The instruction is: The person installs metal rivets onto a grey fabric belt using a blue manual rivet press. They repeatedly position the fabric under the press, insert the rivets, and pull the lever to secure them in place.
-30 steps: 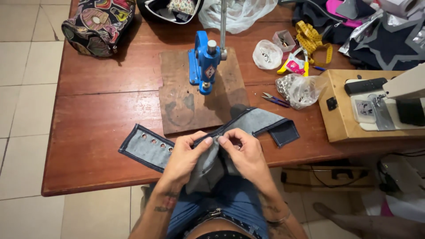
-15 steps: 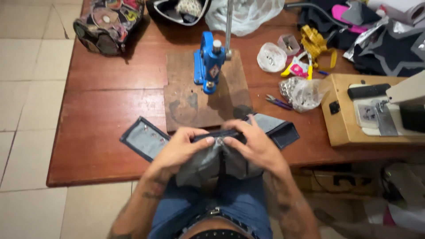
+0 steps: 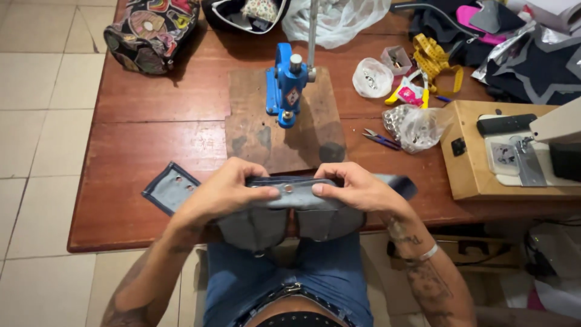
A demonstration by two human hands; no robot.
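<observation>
A strip of blue denim [image 3: 284, 209] with metal snaps lies over the near edge of the wooden table [image 3: 145, 151] and hangs toward my lap. My left hand [image 3: 227, 188] grips it left of a snap, thumb on top. My right hand [image 3: 354, 191] grips it on the other side, so the snap sits between my thumbs. The strip's left end [image 3: 170, 189], with small holes, lies flat on the table. Just beyond my hands stands a blue hand press [image 3: 287, 85] on a wooden board [image 3: 254, 130].
A sewing machine on a pale wooden base [image 3: 478, 157] stands at the right. Small scissors [image 3: 381, 139], plastic bags of metal parts [image 3: 414, 124], a yellow tape measure [image 3: 436, 63] and dark fabric [image 3: 538, 66] crowd the back right. A patterned bag [image 3: 151, 33] sits at the back left.
My hands have shifted apart along the denim and pulled it flatter across the table edge. The view has tilted down a little.
</observation>
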